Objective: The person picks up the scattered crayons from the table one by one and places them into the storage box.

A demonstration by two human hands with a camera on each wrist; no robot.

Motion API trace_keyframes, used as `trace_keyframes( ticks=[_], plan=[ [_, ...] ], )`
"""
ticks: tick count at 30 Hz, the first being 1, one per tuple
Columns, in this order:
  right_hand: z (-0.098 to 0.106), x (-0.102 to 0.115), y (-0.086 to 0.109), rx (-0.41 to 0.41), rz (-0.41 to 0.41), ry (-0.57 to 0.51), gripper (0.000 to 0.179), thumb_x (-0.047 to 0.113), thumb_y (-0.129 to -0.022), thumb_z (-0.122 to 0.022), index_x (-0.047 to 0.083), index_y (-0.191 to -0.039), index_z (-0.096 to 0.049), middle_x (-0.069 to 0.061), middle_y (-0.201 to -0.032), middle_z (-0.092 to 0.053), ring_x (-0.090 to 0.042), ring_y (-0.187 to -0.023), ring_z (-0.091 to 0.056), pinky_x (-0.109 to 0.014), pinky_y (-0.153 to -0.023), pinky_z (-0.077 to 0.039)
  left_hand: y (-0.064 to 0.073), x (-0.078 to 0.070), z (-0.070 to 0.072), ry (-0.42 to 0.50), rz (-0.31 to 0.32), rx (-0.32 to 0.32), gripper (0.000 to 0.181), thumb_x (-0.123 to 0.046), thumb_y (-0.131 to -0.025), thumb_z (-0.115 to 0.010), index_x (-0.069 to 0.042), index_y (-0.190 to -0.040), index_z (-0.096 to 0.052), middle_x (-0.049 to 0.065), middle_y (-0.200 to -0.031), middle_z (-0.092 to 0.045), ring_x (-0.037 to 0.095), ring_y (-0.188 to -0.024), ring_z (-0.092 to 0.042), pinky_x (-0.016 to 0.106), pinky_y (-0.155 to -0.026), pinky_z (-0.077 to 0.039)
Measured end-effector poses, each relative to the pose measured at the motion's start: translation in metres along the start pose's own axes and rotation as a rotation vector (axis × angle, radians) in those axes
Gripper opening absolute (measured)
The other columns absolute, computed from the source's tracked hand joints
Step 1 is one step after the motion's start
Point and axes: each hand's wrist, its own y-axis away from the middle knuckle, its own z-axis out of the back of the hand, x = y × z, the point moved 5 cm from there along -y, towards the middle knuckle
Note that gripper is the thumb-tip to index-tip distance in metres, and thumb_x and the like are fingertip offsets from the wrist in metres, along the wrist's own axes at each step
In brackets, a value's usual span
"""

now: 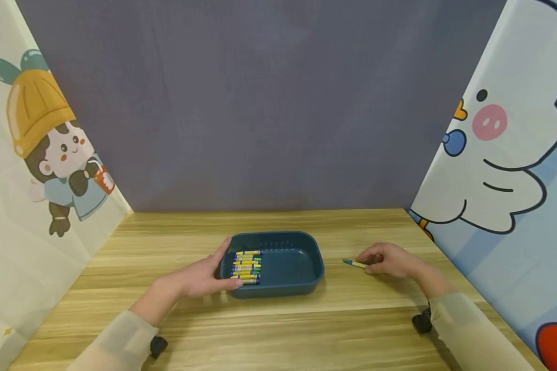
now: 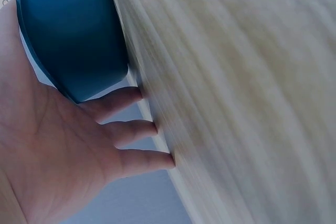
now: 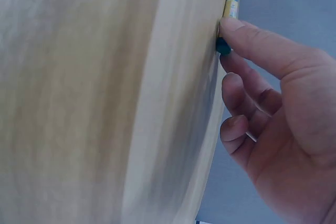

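A dark blue plastic tray [image 1: 292, 293] stands on the table, with several yellow-wrapped crayons [image 1: 246, 267] lined up in a column at its left end. Around that left end spreads my left hand [image 1: 203, 275], forefinger along the far corner and thumb reaching over the near rim by the lowest crayon. The left wrist view shows its other fingers [image 2: 137, 132] extended down to the tabletop beside the tray wall [image 2: 73, 30]. Right of the tray, my right hand [image 1: 392, 261] pinches a green crayon [image 1: 354, 263] close over the table; its tip points left in the head view.
The wood-grain table [image 1: 278, 330] ends at a dark grey upright panel [image 1: 260, 113] behind. Cartoon-printed sheets flank it, the left sheet [image 1: 9, 247] and the right sheet [image 1: 538, 247]. The tray's middle and right part show bare floor.
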Motion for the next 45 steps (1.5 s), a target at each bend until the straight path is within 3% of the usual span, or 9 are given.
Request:
trace_keyframes(
  ticks=[11, 23, 34, 45],
  plan=[
    [-0.001, -0.004, -0.001, -0.003, -0.008, 0.001, 0.025, 0.02, -0.098, -0.084, 0.014, -0.122, -0.083, 0.0, -0.111, -0.076, -0.001, -0.095, -0.063, -0.026, -0.08, -0.054, 0.0, 0.001, -0.001, -0.006, -0.003, -0.004, 0.124, -0.077, -0.097, -0.066, -0.03, -0.176, 0.016, 0.033, -0.174, -0.033, 0.05, -0.157, -0.044, 0.066, -0.126, -0.038],
    [0.005, 0.005, -0.004, -0.08, -0.012, 0.036, 0.025, 0.017, -0.104, -0.076, 0.017, -0.128, -0.082, 0.002, -0.105, -0.071, -0.006, -0.077, -0.057, -0.027, -0.068, -0.05, -0.001, 0.0, 0.0, -0.009, -0.005, -0.008, 0.124, -0.077, -0.097, -0.067, -0.029, -0.177, 0.015, 0.032, -0.173, -0.034, 0.048, -0.157, -0.045, 0.065, -0.126, -0.038],
    [0.017, 0.047, -0.024, -0.147, 0.007, 0.056, 0.025, 0.022, -0.108, -0.071, 0.023, -0.132, -0.08, 0.0, -0.111, -0.071, -0.01, -0.068, -0.052, -0.029, -0.059, -0.047, 0.0, -0.003, 0.001, 0.003, -0.013, 0.002, 0.124, -0.076, -0.098, -0.067, -0.027, -0.177, 0.016, 0.035, -0.173, -0.034, 0.05, -0.156, -0.045, 0.066, -0.125, -0.039],
    [0.004, 0.112, -0.064, -0.164, 0.144, 0.032, 0.025, 0.016, -0.106, -0.074, 0.018, -0.129, -0.083, -0.001, -0.106, -0.071, -0.008, -0.064, -0.049, -0.027, -0.059, -0.045, 0.0, -0.003, 0.001, -0.002, -0.01, -0.004, 0.125, -0.075, -0.097, -0.068, -0.026, -0.177, 0.015, 0.035, -0.172, -0.036, 0.05, -0.156, -0.046, 0.065, -0.126, -0.039]
  ],
)
